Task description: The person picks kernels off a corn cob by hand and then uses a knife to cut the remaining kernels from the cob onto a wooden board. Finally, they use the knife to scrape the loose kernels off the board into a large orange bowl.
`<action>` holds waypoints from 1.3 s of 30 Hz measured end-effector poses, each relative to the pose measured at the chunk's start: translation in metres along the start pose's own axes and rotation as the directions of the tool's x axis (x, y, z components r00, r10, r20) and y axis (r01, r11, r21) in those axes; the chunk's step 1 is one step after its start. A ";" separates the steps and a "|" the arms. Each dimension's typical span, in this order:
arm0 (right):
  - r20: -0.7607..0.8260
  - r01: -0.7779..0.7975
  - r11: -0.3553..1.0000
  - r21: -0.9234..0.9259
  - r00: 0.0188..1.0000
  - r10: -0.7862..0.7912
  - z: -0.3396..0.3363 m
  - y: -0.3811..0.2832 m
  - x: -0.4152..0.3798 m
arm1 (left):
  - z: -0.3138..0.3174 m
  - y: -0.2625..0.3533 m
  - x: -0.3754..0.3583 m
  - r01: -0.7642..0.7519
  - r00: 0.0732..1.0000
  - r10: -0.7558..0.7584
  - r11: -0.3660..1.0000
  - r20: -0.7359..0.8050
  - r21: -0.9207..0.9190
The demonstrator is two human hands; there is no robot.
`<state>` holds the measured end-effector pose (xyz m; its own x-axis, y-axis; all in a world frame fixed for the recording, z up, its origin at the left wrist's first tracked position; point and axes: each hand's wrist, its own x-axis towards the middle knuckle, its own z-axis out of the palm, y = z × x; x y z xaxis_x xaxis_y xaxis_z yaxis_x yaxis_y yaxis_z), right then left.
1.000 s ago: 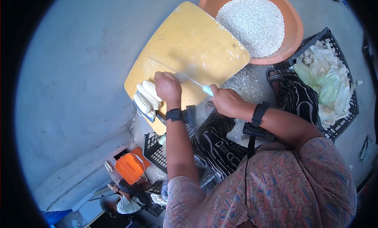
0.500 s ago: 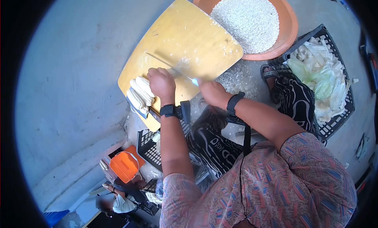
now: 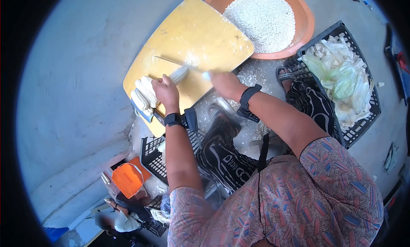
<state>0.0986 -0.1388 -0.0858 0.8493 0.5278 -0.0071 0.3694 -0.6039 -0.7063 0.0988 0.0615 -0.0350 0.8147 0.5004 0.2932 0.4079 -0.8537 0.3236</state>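
My left hand (image 3: 165, 93) is wrapped round a white corn cob (image 3: 178, 75), whose far end sticks out over the yellow tabletop (image 3: 188, 33). In my right hand (image 3: 227, 84) is a knife (image 3: 206, 76) with a pale handle. Its long blade points left across the table, just beyond the cob; motion blurs part of it. Several whole white corn cobs (image 3: 144, 94) lie together at the table's left edge, beside my left hand, with something blue partly under them. Loose kernels (image 3: 191, 59) are scattered near the blade.
An orange basin (image 3: 305, 23) of white kernels stands beyond the table. At right is a black crate (image 3: 372, 102) of husks and a greenish plastic bag. Another black crate (image 3: 150, 158) is below the table. An orange bucket (image 3: 127, 181) and another person (image 3: 124, 221) are at lower left.
My left hand has shifted slightly down and left, and more of the cob it grips now shows. My right hand has moved a little up with the knife. The whole view has shifted slightly.
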 end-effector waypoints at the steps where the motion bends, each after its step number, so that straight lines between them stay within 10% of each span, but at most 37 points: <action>1: 0.037 -0.029 1.000 0.008 0.999 0.029 -0.008 0.003 0.001 | 0.005 -0.015 -0.006 0.159 0.986 -0.151 0.975 0.066 -0.156; 6: 0.104 -0.030 0.980 0.195 0.995 0.009 -0.036 0.015 0.014 | 0.038 -0.055 -0.032 0.454 0.890 -0.374 0.786 0.262 -0.420; 8: 0.076 -0.007 0.959 0.283 0.997 -0.015 -0.037 0.019 0.015 | 0.023 -0.040 -0.030 0.353 0.929 -0.292 0.884 0.227 -0.308; 10: 0.338 -0.334 0.732 0.594 0.929 0.150 -0.048 0.014 0.016 | 0.017 -0.038 -0.023 0.255 0.957 -0.231 0.958 0.178 -0.127; 12: 0.280 -0.326 0.721 0.612 0.941 0.188 -0.048 0.007 0.017 | 0.006 -0.033 -0.020 -0.072 0.996 0.056 0.971 0.072 0.230; 14: 0.216 -0.318 0.704 0.635 0.948 0.234 -0.045 0.004 0.023 | -0.020 -0.001 -0.016 -0.101 0.988 0.075 0.975 0.135 0.196; 17: 0.121 -0.293 0.653 0.698 0.947 0.296 -0.041 0.000 0.034 | -0.048 0.053 -0.035 0.439 0.684 0.067 0.758 0.726 -0.483; 20: -0.031 -0.244 0.734 0.634 0.940 0.339 -0.043 -0.006 0.052 | -0.049 0.083 -0.088 0.801 0.352 0.344 0.370 0.870 -0.470; 26: -0.292 -0.131 0.988 0.077 0.945 0.148 -0.059 -0.008 0.047 | -0.072 0.125 -0.121 0.834 0.442 0.289 0.216 0.849 -0.508; 28: -0.148 0.076 0.940 -0.332 0.980 -0.131 -0.062 -0.004 0.045 | -0.070 0.129 -0.123 0.797 0.478 0.296 0.249 0.827 -0.550; 32: -0.019 0.394 0.788 -0.473 0.890 -0.456 -0.055 0.001 0.022 | -0.057 0.125 -0.123 0.722 0.448 0.351 0.400 0.822 -0.564; 34: -0.016 0.393 0.784 -0.479 0.890 -0.456 -0.045 0.005 0.017 | -0.058 0.119 -0.116 0.390 0.411 0.423 0.719 0.808 -0.575; 38: -0.022 0.398 0.845 -0.357 0.901 -0.433 -0.038 0.008 0.016 | -0.077 0.141 -0.088 0.106 0.580 0.337 0.871 0.741 -0.480; 39: -0.033 0.429 0.864 -0.265 0.891 -0.453 -0.040 0.008 0.016 | -0.076 0.148 -0.080 -0.130 0.650 0.508 0.807 0.565 -0.577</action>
<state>0.1302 -0.1593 -0.0631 0.6018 0.7240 0.3372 0.7833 -0.4529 -0.4257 0.0626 -0.0934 0.0579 0.9696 -0.1905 -0.1537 -0.0142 -0.6706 0.7417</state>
